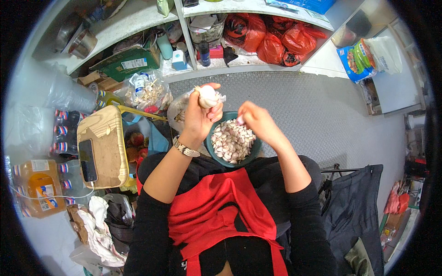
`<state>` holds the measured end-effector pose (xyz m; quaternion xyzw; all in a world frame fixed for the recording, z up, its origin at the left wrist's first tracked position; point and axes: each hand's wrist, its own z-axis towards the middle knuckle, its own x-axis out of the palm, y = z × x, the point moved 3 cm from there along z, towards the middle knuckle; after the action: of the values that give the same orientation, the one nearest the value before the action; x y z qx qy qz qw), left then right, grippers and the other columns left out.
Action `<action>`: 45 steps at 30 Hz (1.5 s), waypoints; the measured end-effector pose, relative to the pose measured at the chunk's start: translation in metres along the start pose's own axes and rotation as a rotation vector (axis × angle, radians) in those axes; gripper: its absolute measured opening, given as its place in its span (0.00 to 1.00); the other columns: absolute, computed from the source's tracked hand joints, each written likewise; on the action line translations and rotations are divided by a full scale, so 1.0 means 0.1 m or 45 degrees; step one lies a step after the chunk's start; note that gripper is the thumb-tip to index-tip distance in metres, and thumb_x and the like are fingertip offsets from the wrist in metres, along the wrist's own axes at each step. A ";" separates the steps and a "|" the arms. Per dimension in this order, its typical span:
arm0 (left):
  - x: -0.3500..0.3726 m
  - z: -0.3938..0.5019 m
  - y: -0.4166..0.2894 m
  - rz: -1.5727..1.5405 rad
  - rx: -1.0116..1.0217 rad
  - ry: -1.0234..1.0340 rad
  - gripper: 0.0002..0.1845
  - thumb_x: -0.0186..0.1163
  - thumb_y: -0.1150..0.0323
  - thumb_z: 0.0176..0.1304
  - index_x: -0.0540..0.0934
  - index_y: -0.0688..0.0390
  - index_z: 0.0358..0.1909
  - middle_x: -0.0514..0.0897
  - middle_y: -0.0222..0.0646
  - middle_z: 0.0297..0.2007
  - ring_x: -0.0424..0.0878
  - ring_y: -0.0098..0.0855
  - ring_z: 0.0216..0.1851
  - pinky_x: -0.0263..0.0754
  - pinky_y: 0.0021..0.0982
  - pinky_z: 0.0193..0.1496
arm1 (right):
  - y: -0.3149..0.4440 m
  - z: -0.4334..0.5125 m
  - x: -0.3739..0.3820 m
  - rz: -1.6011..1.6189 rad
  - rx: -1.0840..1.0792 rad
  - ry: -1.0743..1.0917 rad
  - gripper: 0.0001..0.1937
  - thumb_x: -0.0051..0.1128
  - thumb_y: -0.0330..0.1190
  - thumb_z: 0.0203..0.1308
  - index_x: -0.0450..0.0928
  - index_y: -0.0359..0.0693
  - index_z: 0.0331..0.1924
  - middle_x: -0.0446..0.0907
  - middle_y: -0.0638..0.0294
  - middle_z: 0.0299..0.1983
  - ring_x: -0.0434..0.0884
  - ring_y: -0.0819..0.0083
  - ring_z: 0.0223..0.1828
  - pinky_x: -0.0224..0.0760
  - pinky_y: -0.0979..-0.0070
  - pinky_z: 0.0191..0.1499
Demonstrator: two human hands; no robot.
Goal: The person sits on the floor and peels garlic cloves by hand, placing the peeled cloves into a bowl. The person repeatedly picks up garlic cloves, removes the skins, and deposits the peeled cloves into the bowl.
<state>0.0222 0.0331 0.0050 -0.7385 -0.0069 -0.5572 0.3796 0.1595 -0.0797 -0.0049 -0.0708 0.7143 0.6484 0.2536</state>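
Note:
A whitish garlic bulb (208, 96) is gripped in my left hand (197, 115), raised just above and left of the bowl. My right hand (257, 121) is over the right rim of the dark green bowl (211, 156), its fingers curled and slightly blurred. Between its fingertips is a small pinkish garlic clove (240, 120). Many loose garlic cloves (233, 142) fill the bowl, which rests at my lap. Partly hidden behind my left hand, a clear plastic bag (175, 112) holds pale pieces.
On my left stands a wood-topped stool (107, 138) carrying a phone (87, 160) on a white cable. Bottles (65, 129) crowd the floor beyond it. Ahead, shelves (221, 69) hold red plastic bags (272, 38). Black cloth (355, 203) hangs at my right.

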 end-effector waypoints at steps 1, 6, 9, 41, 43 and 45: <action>0.01 0.00 0.00 0.024 -0.015 -0.038 0.23 0.33 0.51 0.72 0.70 0.59 0.48 0.66 0.30 0.18 0.61 0.22 0.17 0.57 0.23 0.19 | -0.13 -0.03 0.06 -0.061 0.162 0.183 0.14 0.41 0.36 0.61 0.74 0.33 0.37 0.80 0.47 0.33 0.82 0.58 0.37 0.72 0.65 0.41; 0.05 -0.02 0.08 0.175 -0.044 -0.129 0.23 0.33 0.47 0.72 0.70 0.56 0.40 0.69 0.31 0.20 0.62 0.23 0.17 0.59 0.24 0.21 | -0.24 -0.06 0.26 -0.800 0.076 0.212 0.15 0.46 0.40 0.62 0.75 0.35 0.40 0.78 0.45 0.40 0.79 0.53 0.44 0.70 0.62 0.45; 0.06 -0.03 0.13 0.403 -0.066 -0.077 0.22 0.35 0.46 0.72 0.68 0.54 0.37 0.68 0.30 0.20 0.61 0.21 0.16 0.58 0.23 0.20 | 0.02 0.01 0.07 -0.219 -0.094 -0.228 0.16 0.49 0.42 0.62 0.74 0.36 0.40 0.78 0.47 0.39 0.79 0.53 0.42 0.70 0.63 0.43; 0.08 -0.04 0.21 0.480 0.002 -0.234 0.14 0.41 0.55 0.73 0.64 0.56 0.39 0.68 0.30 0.22 0.64 0.21 0.16 0.59 0.23 0.18 | 0.27 0.01 0.08 0.713 -0.010 -0.203 0.16 0.34 0.43 0.68 0.70 0.41 0.35 0.70 0.67 0.22 0.64 0.84 0.20 0.54 0.87 0.21; 0.09 -0.05 0.24 0.706 0.024 -0.203 0.15 0.41 0.54 0.73 0.64 0.56 0.39 0.68 0.30 0.22 0.64 0.21 0.16 0.59 0.22 0.18 | 0.35 -0.02 0.18 0.325 -0.168 -0.257 0.15 0.39 0.43 0.69 0.70 0.40 0.34 0.74 0.67 0.26 0.64 0.85 0.22 0.56 0.85 0.24; 0.09 -0.08 0.28 0.726 0.017 -0.170 0.16 0.40 0.52 0.73 0.64 0.56 0.38 0.67 0.29 0.21 0.63 0.21 0.16 0.58 0.22 0.18 | 0.34 -0.04 0.24 0.277 -0.157 -0.218 0.13 0.41 0.40 0.69 0.69 0.40 0.34 0.71 0.68 0.24 0.63 0.86 0.21 0.56 0.85 0.24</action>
<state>0.0314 0.0051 -0.0021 -0.7431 0.1725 -0.3782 0.5244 0.1228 -0.0733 0.0150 0.0471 0.6523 0.7184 0.2370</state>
